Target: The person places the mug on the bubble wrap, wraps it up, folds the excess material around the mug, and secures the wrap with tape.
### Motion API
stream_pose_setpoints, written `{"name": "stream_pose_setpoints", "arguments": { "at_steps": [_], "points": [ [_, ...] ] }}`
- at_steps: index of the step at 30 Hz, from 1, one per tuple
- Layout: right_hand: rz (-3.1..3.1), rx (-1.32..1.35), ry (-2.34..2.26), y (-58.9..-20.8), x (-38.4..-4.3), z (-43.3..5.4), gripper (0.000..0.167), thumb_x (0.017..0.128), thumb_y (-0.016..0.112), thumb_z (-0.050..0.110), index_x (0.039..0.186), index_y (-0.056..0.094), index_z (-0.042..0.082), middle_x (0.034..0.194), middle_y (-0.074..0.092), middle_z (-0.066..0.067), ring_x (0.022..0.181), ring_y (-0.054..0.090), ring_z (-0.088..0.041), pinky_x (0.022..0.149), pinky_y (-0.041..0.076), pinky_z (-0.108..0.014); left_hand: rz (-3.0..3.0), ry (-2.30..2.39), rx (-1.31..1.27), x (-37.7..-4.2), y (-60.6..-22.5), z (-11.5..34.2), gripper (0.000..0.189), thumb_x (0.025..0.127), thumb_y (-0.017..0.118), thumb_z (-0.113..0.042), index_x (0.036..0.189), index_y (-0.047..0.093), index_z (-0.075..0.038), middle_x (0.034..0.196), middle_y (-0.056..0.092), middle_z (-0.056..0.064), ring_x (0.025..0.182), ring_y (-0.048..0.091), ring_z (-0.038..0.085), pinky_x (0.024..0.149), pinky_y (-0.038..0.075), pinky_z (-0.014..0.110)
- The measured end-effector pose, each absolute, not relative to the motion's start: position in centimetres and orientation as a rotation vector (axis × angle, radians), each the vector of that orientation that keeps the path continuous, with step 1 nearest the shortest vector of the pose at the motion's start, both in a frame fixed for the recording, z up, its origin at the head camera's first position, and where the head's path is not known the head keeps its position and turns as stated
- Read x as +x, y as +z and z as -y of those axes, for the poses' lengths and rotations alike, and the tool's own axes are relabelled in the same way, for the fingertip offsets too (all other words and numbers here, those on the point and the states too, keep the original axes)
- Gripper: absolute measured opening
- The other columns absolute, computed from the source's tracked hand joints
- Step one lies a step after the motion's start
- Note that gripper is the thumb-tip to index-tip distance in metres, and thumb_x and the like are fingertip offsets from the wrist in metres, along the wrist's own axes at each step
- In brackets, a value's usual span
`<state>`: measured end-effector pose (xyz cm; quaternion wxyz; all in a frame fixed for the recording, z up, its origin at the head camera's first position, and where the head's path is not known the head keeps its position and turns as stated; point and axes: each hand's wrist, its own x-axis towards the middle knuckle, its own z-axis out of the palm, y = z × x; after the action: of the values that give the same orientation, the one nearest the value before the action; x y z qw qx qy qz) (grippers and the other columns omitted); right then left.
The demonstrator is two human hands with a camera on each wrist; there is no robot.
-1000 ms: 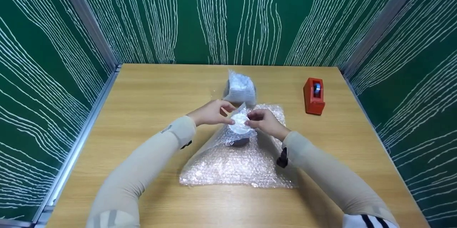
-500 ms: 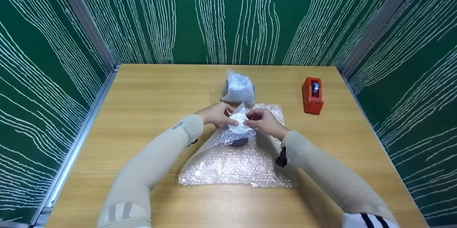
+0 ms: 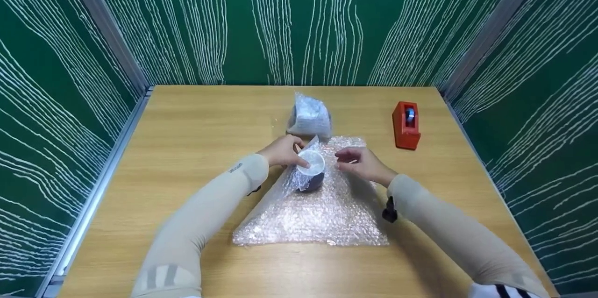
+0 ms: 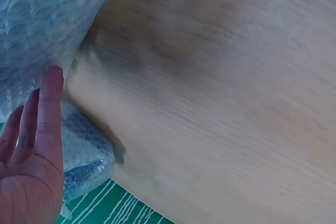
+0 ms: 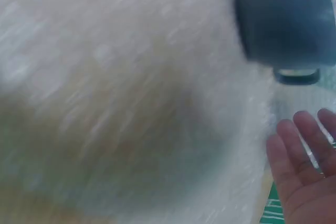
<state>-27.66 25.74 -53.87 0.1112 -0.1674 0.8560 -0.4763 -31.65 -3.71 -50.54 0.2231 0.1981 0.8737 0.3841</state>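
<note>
A dark mug (image 3: pixel 313 182) with a pale inside stands on a spread sheet of bubble wrap (image 3: pixel 317 223), whose left side is folded up against it. My left hand (image 3: pixel 283 151) pinches the raised wrap at the rim, thumb over the edge and fingers behind. In the left wrist view, the fingers (image 4: pixel 50 114) lie along the outside of the wrap. My right hand (image 3: pixel 364 163) is off to the mug's right, holding nothing, fingers loosely bent. The right wrist view shows the mug (image 5: pixel 286 19) with its handle (image 5: pixel 297 78) on the side by the right fingers.
Behind the mug sits a bubble-wrapped bundle (image 3: pixel 310 118). A red tape dispenser (image 3: pixel 406 125) stands at the back right of the wooden table (image 3: pixel 210 116). Green panels (image 3: pixel 252 22) with white lines enclose the back and sides.
The right hand has let go of the wrap at the mug and drawn back to the right. The left hand has moved slightly inward at the rim, and more of the mug's mouth shows.
</note>
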Motion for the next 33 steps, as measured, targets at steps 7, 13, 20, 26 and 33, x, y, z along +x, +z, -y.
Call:
{"name": "stream_pose_setpoints", "arguments": {
  "at_steps": [7,13,20,26,33],
  "points": [
    [-2.524,-0.660,-1.128,-54.5,-26.4,-28.6,0.056,0.092,0.086,0.017,0.140,0.067,-0.005,0.140,0.069,-0.027,0.132,0.064,-0.049,0.113,0.053,-0.064,-2.499,1.089,0.551,-31.6,-51.8,3.5,0.047,0.084,0.093,-0.023,0.122,0.074,-0.004,0.106,0.074,0.007,0.092,0.064,0.017,0.085,0.058,0.032],
    [-2.615,-0.852,-0.862,-54.9,-25.2,-30.5,0.056,0.087,0.091,0.020,0.137,0.072,0.003,0.140,0.071,-0.020,0.133,0.064,-0.045,0.116,0.049,-0.067,-2.530,1.095,0.563,-31.4,-52.4,3.2,0.047,0.085,0.088,-0.015,0.127,0.072,-0.002,0.108,0.073,0.010,0.096,0.064,0.020,0.094,0.059,0.040],
    [-2.597,-0.875,-0.658,-54.7,-23.9,-32.2,0.045,0.090,0.087,0.018,0.133,0.077,0.010,0.146,0.067,-0.022,0.137,0.061,-0.049,0.117,0.046,-0.071,-2.563,1.099,0.586,-31.3,-52.5,3.1,0.035,0.085,0.080,-0.005,0.118,0.071,-0.003,0.098,0.068,0.006,0.089,0.060,0.019,0.084,0.056,0.037],
    [-2.538,-0.917,-0.630,-55.2,-22.9,-33.5,0.029,0.092,0.083,0.006,0.118,0.085,0.018,0.148,0.067,-0.019,0.138,0.061,-0.047,0.115,0.050,-0.069,-2.571,1.078,0.620,-31.3,-52.4,3.1,0.029,0.086,0.076,-0.002,0.114,0.071,-0.003,0.098,0.068,0.008,0.087,0.059,0.020,0.080,0.053,0.035],
    [-2.453,-0.920,-0.592,-55.1,-22.1,-34.3,0.056,0.087,0.074,-0.013,0.129,0.081,0.024,0.163,0.055,-0.019,0.150,0.050,-0.050,0.119,0.042,-0.071,-2.577,1.057,0.657,-31.4,-52.5,3.1,0.033,0.086,0.076,-0.003,0.119,0.073,-0.003,0.105,0.072,0.014,0.089,0.059,0.020,0.086,0.057,0.040]
  ]
}}
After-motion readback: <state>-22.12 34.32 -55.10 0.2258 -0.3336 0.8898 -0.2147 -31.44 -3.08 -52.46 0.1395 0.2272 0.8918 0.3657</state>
